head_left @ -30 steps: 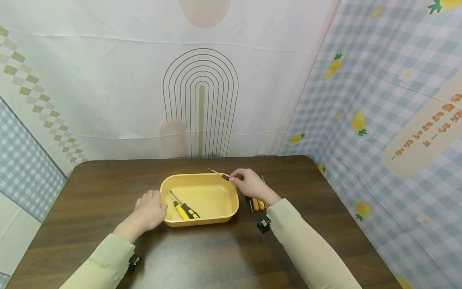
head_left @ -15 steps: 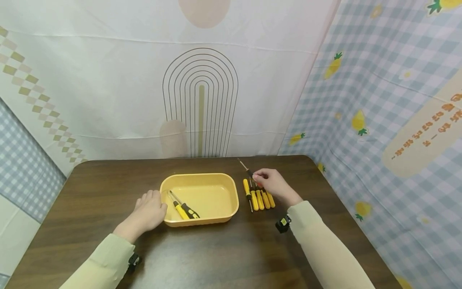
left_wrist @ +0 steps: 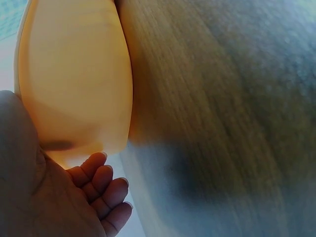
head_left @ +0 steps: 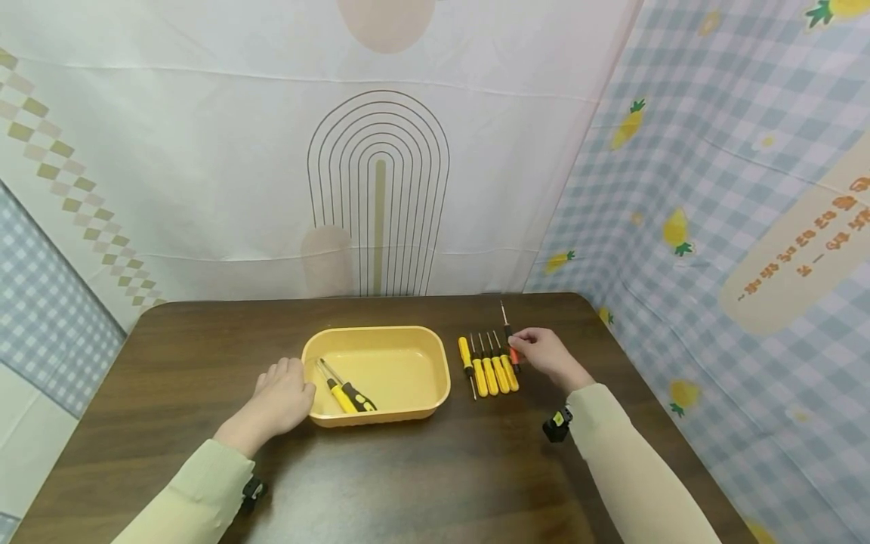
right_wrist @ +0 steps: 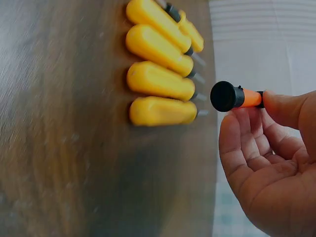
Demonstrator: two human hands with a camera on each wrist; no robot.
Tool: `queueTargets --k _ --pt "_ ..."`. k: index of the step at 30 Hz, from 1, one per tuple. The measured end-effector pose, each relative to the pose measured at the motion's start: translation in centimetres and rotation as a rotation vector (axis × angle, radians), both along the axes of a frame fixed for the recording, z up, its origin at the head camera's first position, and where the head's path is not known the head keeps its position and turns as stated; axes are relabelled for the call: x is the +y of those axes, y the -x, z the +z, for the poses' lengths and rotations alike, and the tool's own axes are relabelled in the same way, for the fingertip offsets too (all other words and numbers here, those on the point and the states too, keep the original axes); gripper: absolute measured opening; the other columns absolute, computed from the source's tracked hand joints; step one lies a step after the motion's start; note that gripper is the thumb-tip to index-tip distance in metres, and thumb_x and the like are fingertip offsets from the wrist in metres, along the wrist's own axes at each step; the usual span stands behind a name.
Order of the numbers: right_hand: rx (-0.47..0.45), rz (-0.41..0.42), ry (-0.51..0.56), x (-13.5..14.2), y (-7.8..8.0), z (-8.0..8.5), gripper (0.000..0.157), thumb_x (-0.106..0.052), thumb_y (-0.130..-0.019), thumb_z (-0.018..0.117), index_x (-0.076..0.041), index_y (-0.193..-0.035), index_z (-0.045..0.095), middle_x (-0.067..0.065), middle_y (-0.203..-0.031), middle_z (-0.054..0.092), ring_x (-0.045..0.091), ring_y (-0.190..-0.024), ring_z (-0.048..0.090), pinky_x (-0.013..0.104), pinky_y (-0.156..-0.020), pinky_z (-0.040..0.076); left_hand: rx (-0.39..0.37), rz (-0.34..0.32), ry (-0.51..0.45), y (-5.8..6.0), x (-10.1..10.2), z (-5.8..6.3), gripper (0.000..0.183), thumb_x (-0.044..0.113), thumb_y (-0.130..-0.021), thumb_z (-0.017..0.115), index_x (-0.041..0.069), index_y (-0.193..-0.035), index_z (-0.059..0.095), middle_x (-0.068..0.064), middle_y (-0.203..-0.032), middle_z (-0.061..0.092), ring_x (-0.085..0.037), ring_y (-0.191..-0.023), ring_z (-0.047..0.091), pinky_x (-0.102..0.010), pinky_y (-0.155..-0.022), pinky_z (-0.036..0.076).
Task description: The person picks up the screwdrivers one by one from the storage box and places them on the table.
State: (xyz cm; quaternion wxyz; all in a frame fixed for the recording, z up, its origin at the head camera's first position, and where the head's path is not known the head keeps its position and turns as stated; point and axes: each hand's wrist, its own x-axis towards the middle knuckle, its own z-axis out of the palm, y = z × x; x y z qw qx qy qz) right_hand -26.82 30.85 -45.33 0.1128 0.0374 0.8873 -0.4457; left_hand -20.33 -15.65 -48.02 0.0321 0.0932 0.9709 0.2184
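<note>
My right hand (head_left: 544, 351) pinches a screwdriver (head_left: 514, 355) with an orange-red and black handle, its thin shaft pointing to the back. In the right wrist view, thumb and fingers grip the screwdriver (right_wrist: 249, 98) behind its black end cap. Just left of that hand lies a row of several yellow-handled screwdrivers (head_left: 495, 374); the leftmost is turned the other way. My left hand (head_left: 282, 397) holds the left end of a yellow tray (head_left: 376, 415). The left wrist view has curled fingers (left_wrist: 111, 195) against the tray's end wall. Two screwdrivers (head_left: 347, 394), yellow and black, lie inside.
The dark wooden table (head_left: 408, 483) ends at a patterned white cloth (head_left: 224, 174) behind. A checked blue cloth (head_left: 714, 302) hangs along the right side.
My right hand has carried the orange-handled screwdriver rightward from above the tray to the right end of the row, turning its shaft toward the back. The left hand and tray stay put.
</note>
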Motion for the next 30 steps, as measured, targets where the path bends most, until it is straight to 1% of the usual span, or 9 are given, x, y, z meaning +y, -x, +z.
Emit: queueTargets --k 5,8,10,14,17,20,26,28,30 --pt "-0.048 -0.055 -0.049 1.6 -0.4 -0.8 0.034 -0.024 -0.100 0.053 0.004 -0.117 0.060 0.017 -0.107 0.060 0.027 -0.091 0.064 0.049 -0.086 0.048 0.000 -0.005 -0.001 0.0 0.4 0.0 0.025 0.020 -0.093 0.047 -0.005 -0.098 0.048 -0.015 -0.092 0.044 -0.033 -0.088 0.044 -0.048 -0.076 0.034" --pt "-0.058 -0.076 -0.096 2.2 -0.5 -1.4 0.030 -0.022 -0.099 0.054 0.003 -0.114 0.062 0.015 -0.107 0.061 0.026 -0.092 0.061 0.046 -0.083 0.048 -0.002 -0.008 -0.003 0.0 0.6 0.0 0.025 0.020 -0.093 0.047 -0.005 -0.098 0.048 -0.015 -0.092 0.044 -0.033 -0.087 0.044 -0.048 -0.076 0.034" --pt "-0.047 -0.084 -0.118 2.4 -0.6 -1.9 0.027 -0.020 -0.098 0.055 0.002 -0.109 0.065 0.014 -0.104 0.062 0.024 -0.089 0.060 0.042 -0.079 0.047 0.000 -0.009 -0.006 0.1 0.7 0.0 0.025 0.020 -0.093 0.048 -0.005 -0.097 0.047 -0.015 -0.091 0.044 -0.033 -0.087 0.043 -0.048 -0.076 0.034" --pt "-0.027 -0.106 -0.145 2.5 -0.6 -2.7 0.024 -0.018 -0.096 0.058 0.002 -0.089 0.071 0.013 -0.092 0.065 0.023 -0.073 0.055 0.035 -0.067 0.044 0.006 -0.010 -0.010 0.1 0.9 -0.1 0.026 0.020 -0.092 0.048 -0.006 -0.099 0.047 -0.015 -0.092 0.044 -0.034 -0.088 0.044 -0.049 -0.077 0.034" --pt "-0.044 -0.152 -0.158 2.4 -0.5 -3.1 0.023 -0.018 -0.094 0.062 0.000 -0.083 0.073 0.011 -0.089 0.066 0.022 -0.069 0.054 0.033 -0.062 0.045 0.000 -0.013 -0.006 0.0 1.0 -0.2 0.028 0.020 -0.093 0.048 -0.007 -0.101 0.048 -0.015 -0.093 0.044 -0.033 -0.088 0.044 -0.049 -0.078 0.034" --pt "-0.078 -0.205 -0.154 2.3 -0.4 -3.4 0.020 -0.019 -0.092 0.065 -0.001 -0.088 0.074 0.009 -0.089 0.066 0.020 -0.071 0.056 0.032 -0.063 0.045 -0.011 -0.013 -0.012 0.0 1.1 -0.3 0.029 0.021 -0.093 0.048 -0.007 -0.102 0.048 -0.015 -0.092 0.044 -0.033 -0.087 0.043 -0.049 -0.077 0.034" --pt "-0.159 -0.265 -0.030 1.9 0.2 -3.5 0.025 -0.021 -0.091 0.066 0.001 -0.100 0.071 0.008 -0.087 0.064 0.020 -0.073 0.055 0.034 -0.070 0.044 -0.023 -0.002 -0.025 -0.1 0.5 -0.2 0.027 0.019 -0.093 0.048 -0.007 -0.099 0.048 -0.015 -0.090 0.044 -0.033 -0.085 0.043 -0.050 -0.076 0.034" --pt "-0.179 -0.278 -0.016 1.7 0.3 -3.5 0.025 -0.023 -0.090 0.068 0.000 -0.100 0.071 0.005 -0.085 0.063 0.019 -0.073 0.055 0.033 -0.070 0.044 -0.022 -0.004 -0.023 -0.1 0.3 -0.2 0.026 0.019 -0.093 0.048 -0.007 -0.099 0.048 -0.015 -0.090 0.044 -0.034 -0.085 0.044 -0.050 -0.075 0.034" --pt "-0.191 -0.280 -0.013 1.6 0.4 -3.4 0.024 -0.025 -0.090 0.068 -0.002 -0.097 0.071 0.004 -0.079 0.061 0.018 -0.070 0.054 0.033 -0.068 0.043 -0.017 -0.006 -0.024 -0.1 0.1 -0.2 0.026 0.019 -0.093 0.048 -0.007 -0.098 0.048 -0.015 -0.090 0.044 -0.034 -0.085 0.044 -0.051 -0.075 0.034"
